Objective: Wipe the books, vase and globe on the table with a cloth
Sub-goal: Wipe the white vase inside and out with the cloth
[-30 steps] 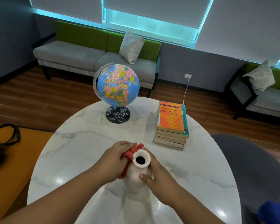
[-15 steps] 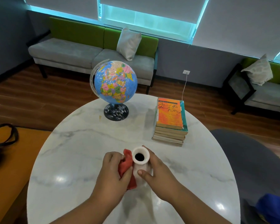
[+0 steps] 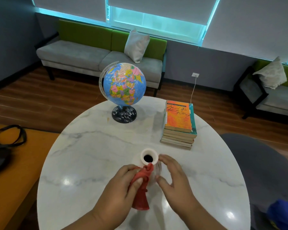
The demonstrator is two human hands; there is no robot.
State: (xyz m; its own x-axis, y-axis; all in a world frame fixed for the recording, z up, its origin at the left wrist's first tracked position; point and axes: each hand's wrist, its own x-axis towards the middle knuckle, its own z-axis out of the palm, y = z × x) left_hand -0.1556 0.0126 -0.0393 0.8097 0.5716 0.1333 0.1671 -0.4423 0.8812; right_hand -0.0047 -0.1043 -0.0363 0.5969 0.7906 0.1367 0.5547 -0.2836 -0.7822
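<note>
Red cloth (image 3: 140, 188), gripped by the left hand (image 3: 118, 193), presses the white ceramic vase (image 3: 149, 157) standing nearside on the round marble table (image 3: 90, 155); the right hand (image 3: 175, 178) curls round it, apparently to steady it.

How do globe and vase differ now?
Colour: the globe is blue with multicoloured countries; the vase is plain white. Handling: the globe stands untouched on the far side of the marble table; the vase is near, between the right hand and the left hand, which holds a red cloth against it. Both are over that table.
</note>
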